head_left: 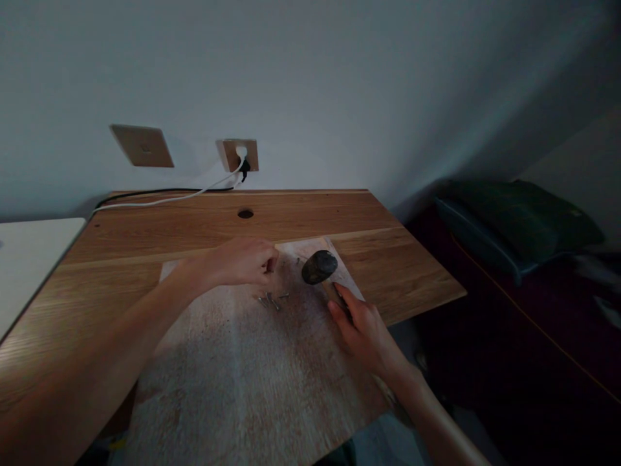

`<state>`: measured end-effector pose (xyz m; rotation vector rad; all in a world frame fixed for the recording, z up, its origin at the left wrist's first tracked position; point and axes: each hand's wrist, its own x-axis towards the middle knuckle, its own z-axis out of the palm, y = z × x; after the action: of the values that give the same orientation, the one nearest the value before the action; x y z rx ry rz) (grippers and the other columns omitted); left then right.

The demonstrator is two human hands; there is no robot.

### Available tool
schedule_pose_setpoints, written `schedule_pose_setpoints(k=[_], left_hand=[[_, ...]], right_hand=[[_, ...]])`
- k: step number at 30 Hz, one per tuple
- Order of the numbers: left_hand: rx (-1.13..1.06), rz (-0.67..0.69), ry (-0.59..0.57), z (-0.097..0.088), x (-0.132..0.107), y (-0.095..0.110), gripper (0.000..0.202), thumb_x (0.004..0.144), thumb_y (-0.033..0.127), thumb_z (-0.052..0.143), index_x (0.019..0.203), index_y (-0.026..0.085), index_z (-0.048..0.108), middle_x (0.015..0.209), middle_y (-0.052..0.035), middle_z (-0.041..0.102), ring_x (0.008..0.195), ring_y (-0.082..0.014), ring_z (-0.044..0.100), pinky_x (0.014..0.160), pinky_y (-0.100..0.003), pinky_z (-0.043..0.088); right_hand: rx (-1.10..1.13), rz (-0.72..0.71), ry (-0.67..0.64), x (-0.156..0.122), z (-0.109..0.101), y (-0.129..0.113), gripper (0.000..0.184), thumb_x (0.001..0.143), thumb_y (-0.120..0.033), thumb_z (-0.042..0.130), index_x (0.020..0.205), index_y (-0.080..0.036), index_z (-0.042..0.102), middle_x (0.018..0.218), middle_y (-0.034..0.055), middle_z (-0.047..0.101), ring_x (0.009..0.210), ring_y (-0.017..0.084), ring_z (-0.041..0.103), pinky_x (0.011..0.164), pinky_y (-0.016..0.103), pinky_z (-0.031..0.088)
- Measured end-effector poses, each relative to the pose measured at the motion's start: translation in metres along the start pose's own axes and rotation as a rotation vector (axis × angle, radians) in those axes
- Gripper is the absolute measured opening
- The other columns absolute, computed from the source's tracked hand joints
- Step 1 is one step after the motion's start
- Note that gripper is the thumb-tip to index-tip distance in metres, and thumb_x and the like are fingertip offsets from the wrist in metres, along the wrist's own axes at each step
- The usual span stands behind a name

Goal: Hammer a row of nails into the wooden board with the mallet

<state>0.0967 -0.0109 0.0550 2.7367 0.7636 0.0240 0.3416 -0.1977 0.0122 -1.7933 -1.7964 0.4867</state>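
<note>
A pale worn wooden board (pixel 242 375) lies on the wooden desk (pixel 169 239). My left hand (pixel 242 261) hovers over the board's far part, fingers pinched together on something small that I cannot make out, maybe a nail. Several loose nails (pixel 272 299) lie on the board just in front of that hand. My right hand (pixel 361 330) is closed round the wooden handle of a hammer (pixel 320 267). Its dark head rests near the board's far right corner, close to the pinched fingers.
A white cable and a black cable (pixel 169 194) run along the desk's back edge to a wall socket (pixel 239 154). A cable hole (pixel 245 213) sits in the desk. A white surface (pixel 29 259) stands at left. A dark bag (pixel 514 226) lies at right.
</note>
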Motion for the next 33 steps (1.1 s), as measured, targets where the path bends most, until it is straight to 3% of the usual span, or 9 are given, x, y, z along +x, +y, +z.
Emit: schedule_pose_setpoints(k=[2,6,9,12,15,23,33], left_hand=[[-0.122,0.008,0.058,-0.004,0.0,-0.016,0.01,0.077,0.022,0.068,0.085,0.02,0.073,0.084,-0.001,0.069,0.071,-0.0158,0.06,0.065,-0.028,0.039],[-0.352,-0.018,0.066,-0.004,0.001,-0.037,0.013,0.081,0.027,0.066,0.087,0.019,0.073,0.077,0.0006,0.068,0.068,-0.0142,0.06,0.067,-0.027,0.042],[-0.444,-0.048,0.07,0.003,0.002,-0.041,0.011,0.079,0.028,0.067,0.085,0.019,0.07,0.077,0.0004,0.07,0.069,-0.0143,0.061,0.068,-0.027,0.044],[-0.538,-0.045,0.071,0.007,0.003,-0.039,0.023,0.081,0.03,0.067,0.101,0.019,0.071,0.088,-0.0025,0.075,0.078,-0.0169,0.067,0.073,-0.028,0.048],[-0.534,-0.028,0.05,0.006,0.003,-0.037,0.029,0.085,0.035,0.068,0.109,0.019,0.074,0.097,-0.0051,0.078,0.086,-0.0201,0.07,0.077,-0.03,0.049],[-0.472,0.013,0.017,0.01,0.006,-0.041,0.019,0.083,0.038,0.073,0.083,0.02,0.069,0.078,0.0003,0.07,0.073,-0.0165,0.062,0.069,-0.028,0.043],[-0.418,0.024,0.007,0.01,0.005,-0.037,0.012,0.085,0.031,0.068,0.087,0.02,0.07,0.079,0.0005,0.071,0.073,-0.0162,0.064,0.071,-0.028,0.043]], right_hand=[[-0.004,-0.004,0.0,0.0,0.0,0.001,0.038,0.106,-0.035,0.044,0.13,-0.018,0.067,0.107,0.0149,0.081,0.096,0.033,0.08,0.082,0.047,0.062],[-0.011,0.008,0.015,-0.001,0.002,0.002,0.039,0.106,-0.037,0.045,0.132,-0.018,0.066,0.103,0.014,0.082,0.094,0.033,0.08,0.081,0.046,0.062],[-0.003,0.01,0.027,-0.001,0.002,0.002,0.038,0.106,-0.037,0.045,0.131,-0.019,0.067,0.101,0.0122,0.082,0.094,0.032,0.08,0.081,0.045,0.061],[0.01,0.006,0.006,0.0,0.0,0.001,0.037,0.106,-0.036,0.045,0.13,-0.019,0.067,0.105,0.0124,0.082,0.098,0.032,0.08,0.083,0.043,0.061],[0.013,0.023,-0.015,0.0,-0.001,0.001,0.037,0.105,-0.036,0.046,0.131,-0.018,0.066,0.103,0.0124,0.082,0.094,0.031,0.08,0.081,0.042,0.06],[0.015,0.039,-0.024,0.001,-0.001,0.001,0.042,0.105,-0.038,0.043,0.132,-0.015,0.066,0.103,0.0139,0.082,0.096,0.033,0.08,0.083,0.043,0.059],[0.016,0.022,-0.005,0.0,-0.002,0.001,0.036,0.106,-0.036,0.046,0.131,-0.02,0.066,0.101,0.0113,0.082,0.095,0.031,0.079,0.083,0.043,0.059]])
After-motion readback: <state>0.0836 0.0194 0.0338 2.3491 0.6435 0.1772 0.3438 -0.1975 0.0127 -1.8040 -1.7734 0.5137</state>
